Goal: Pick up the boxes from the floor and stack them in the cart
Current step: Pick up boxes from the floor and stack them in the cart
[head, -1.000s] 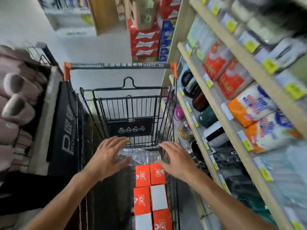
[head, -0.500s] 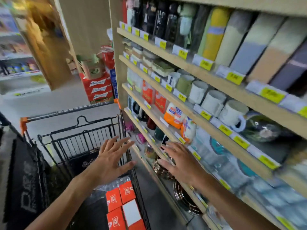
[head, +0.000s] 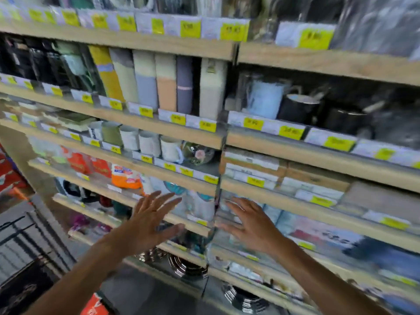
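Both hands are raised in front of the store shelving [head: 159, 130], empty. The left hand [head: 151, 220] has its fingers spread wide and straight; the right hand [head: 252, 223] is likewise flat with fingers extended. Neither touches anything that can be made out. Of the boxes, only one orange box [head: 94, 306] shows, cut off at the bottom edge. The cart [head: 29, 237] is partly out of frame at lower left, its wire side blurred. Shelf goods are smeared by motion; the yellow price labels [head: 253, 123] are unreadable.
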Motion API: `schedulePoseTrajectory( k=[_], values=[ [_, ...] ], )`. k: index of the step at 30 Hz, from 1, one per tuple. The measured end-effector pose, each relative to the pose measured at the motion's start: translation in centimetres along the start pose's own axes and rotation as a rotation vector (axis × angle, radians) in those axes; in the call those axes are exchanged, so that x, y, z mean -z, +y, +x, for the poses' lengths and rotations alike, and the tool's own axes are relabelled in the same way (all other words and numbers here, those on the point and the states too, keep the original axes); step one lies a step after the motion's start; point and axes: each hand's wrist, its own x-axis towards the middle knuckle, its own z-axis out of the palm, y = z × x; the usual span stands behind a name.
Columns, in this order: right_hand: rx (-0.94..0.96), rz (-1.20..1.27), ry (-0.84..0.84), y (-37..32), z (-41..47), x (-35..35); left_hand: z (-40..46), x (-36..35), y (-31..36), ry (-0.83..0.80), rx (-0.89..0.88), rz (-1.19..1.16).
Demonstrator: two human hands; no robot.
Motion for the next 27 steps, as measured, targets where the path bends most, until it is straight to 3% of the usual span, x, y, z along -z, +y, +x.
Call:
schedulePoseTrajectory(
  k=[4, 12, 17, 21, 27],
  values=[
    [-0.189, -0.061, 0.024, 3.2, -5.8, 1.2, 3.8, -0.3, 3.5, -0.069, -0.151, -0.039],
    [-0.483, -0.067, 0.149, 3.2, -18.5, 2.1, 7.6, -3.4, 10.7, -0.252, -0.457, -0.109],
    [-0.746, -0.021, 0.234, 3.1, -28.5, 1.6, 7.9, -6.7, 19.2, -0.359, -0.693, -0.155],
    [-0.923, -0.021, 0.288, 3.1, -37.0, 0.8, 7.3, -9.1, 27.0, -0.34, -0.896, -0.193],
    [-1.132, -0.015, 0.394, 4.2, -48.2, 1.2, 4.6, -12.4, 38.8, -0.359, -1.06, -0.222]
  ],
)
